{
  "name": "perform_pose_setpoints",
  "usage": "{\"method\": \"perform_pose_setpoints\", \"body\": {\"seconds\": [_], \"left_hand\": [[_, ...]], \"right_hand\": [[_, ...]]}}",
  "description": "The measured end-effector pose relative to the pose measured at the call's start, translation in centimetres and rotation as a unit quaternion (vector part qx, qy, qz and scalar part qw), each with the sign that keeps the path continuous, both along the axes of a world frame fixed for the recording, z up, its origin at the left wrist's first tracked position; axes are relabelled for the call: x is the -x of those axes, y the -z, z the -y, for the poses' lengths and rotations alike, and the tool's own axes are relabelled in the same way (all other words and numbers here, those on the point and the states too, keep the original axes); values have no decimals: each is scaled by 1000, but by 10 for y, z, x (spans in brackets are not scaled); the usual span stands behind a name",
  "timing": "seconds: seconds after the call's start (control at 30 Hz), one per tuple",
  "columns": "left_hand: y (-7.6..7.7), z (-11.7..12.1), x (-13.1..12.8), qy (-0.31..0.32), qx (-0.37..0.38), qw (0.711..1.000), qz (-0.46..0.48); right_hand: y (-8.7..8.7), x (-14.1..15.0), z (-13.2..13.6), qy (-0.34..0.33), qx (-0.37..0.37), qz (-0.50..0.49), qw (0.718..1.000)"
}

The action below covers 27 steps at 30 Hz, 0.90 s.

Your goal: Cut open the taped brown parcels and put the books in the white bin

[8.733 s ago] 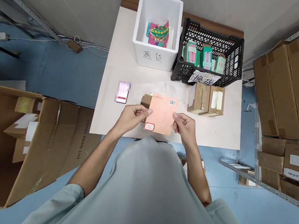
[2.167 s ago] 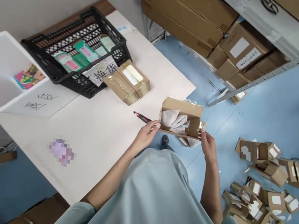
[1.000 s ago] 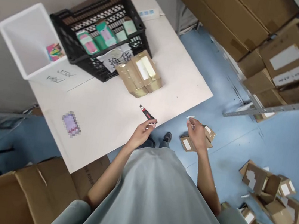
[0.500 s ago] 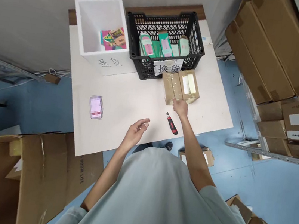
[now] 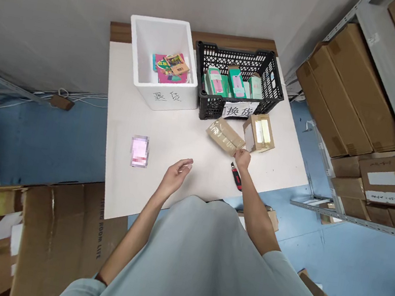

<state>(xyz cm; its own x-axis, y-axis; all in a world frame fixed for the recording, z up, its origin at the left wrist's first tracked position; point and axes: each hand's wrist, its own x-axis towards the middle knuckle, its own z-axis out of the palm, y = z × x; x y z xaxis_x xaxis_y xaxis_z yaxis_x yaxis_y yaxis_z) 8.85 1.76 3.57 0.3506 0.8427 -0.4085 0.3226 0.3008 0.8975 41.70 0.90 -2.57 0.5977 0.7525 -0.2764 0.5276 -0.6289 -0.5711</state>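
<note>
My right hand [image 5: 242,159] is closed on the near right end of a small taped cardboard box [image 5: 225,136], which is turned at a slant on the white table. Just right of it stands a second cardboard box [image 5: 259,134] with white and yellowish labels. Below my right hand lies a black and red utility knife [image 5: 237,177]. My left hand [image 5: 175,177] hovers over the table's front part with its fingers apart and nothing in it. To its left lies a phone [image 5: 140,151], blurred by pixels.
At the back stand a white foam box [image 5: 164,97] with colourful booklets and a black crate [image 5: 211,107] with green and pink boxes. A large open carton [image 5: 68,227] is at lower left. Metal shelving [image 5: 351,217] with cartons rises on the right.
The open box held earlier has left my hands; a box lies on the floor. My right hand has reached the taped box and pulled it left, away from its neighbour. The view has swung back left.
</note>
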Motion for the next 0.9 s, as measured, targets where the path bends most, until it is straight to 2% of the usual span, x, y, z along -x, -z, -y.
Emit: {"method": "perform_pose_setpoints", "body": {"seconds": [0.2, 0.33, 0.47, 0.6, 0.7, 0.9], "left_hand": [[37, -19, -6, -124, -26, 988, -87], [52, -8, 2, -87, -33, 994, -65], [62, 21, 10, -59, 21, 995, -75], [77, 48, 12, -61, 74, 989, -110], [90, 59, 13, -67, 100, 984, -129], [105, 65, 12, -96, 105, 981, -128]], "right_hand": [[-17, 19, 21, -129, 27, -45, 990], [-25, 18, 39, -209, 58, -71, 974], [-19, 15, 51, -246, 93, -76, 962], [-2, 19, 62, -255, 117, -89, 956], [11, 19, 74, -239, 122, -106, 957], [31, 11, 106, -151, 97, -176, 968]]}}
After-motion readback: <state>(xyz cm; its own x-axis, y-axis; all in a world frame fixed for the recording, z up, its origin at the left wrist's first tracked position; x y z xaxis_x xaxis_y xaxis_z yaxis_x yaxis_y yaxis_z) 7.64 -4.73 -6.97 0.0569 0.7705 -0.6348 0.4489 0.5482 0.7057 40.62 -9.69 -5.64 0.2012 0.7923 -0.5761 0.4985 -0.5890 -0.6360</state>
